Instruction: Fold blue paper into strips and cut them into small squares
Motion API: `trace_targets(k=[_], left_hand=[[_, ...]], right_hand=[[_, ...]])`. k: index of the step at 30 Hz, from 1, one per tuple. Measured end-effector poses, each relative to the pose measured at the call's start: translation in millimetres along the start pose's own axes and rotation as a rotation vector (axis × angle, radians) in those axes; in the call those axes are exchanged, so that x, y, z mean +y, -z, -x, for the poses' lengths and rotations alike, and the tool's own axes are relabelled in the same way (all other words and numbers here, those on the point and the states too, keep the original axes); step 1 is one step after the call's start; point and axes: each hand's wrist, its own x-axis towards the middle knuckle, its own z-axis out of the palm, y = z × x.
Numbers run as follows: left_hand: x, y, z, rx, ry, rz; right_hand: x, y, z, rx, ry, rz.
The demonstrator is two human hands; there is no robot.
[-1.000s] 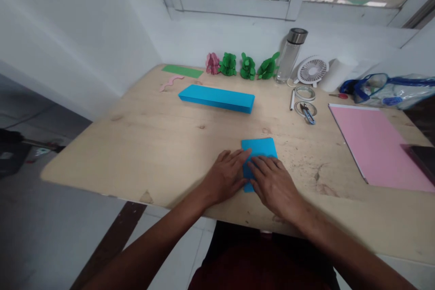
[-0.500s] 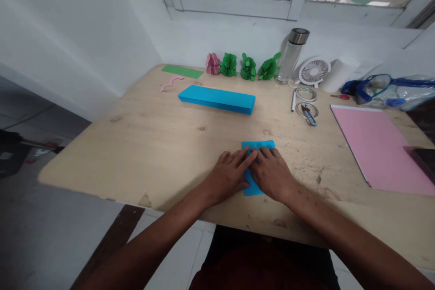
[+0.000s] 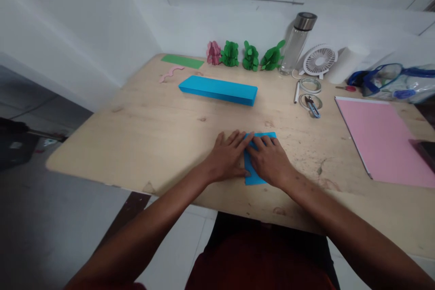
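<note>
A small blue sheet of paper (image 3: 253,176), seemingly folded, lies flat on the wooden table in front of me. Across its left edge rests my left hand (image 3: 228,157), fingers spread, with the index fingertip at the upper part and the thumb near the lower part. My right hand (image 3: 270,158) lies over the paper's middle and right side, fingers slightly bent and pressing down, and hides much of it. The two hands meet near the upper part of the paper. Beyond them sits a long blue paper piece or stack (image 3: 219,88).
Along the wall stand green paper figures (image 3: 250,58), a pink one (image 3: 214,53), a glass bottle (image 3: 295,47) and a white fan (image 3: 319,61). Tape rolls (image 3: 310,84), blue snips (image 3: 312,106) and a pen (image 3: 297,92) lie right of centre. Pink paper (image 3: 384,140) covers the right side.
The view has tilted down slightly, so everything sits higher in the picture. My left hand's fingers are spread a little wider; both hands stay on the blue paper.
</note>
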Motion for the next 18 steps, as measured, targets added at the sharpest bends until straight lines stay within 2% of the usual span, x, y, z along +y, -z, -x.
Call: trace_targets(k=[7, 11, 15, 18], left_hand=[[-0.1, -0.9, 2.6, 0.002, -0.011, -0.012], [-5.5, 2.7, 2.0, -0.050, -0.031, -0.002], [-11.5, 11.7, -0.4, -0.108, -0.043, 0.047], [-6.6, 12.1, 0.0, -0.086, -0.027, 0.027]], right_hand=[[-13.5, 4.5, 30.2, 0.012, 0.039, -0.071], [-21.3, 5.6, 48.7, 0.000, 0.060, -0.124], [-24.7, 5.0, 53.4, 0.011, 0.039, -0.137], [-28.3, 4.1, 57.8, 0.019, 0.039, -0.150]])
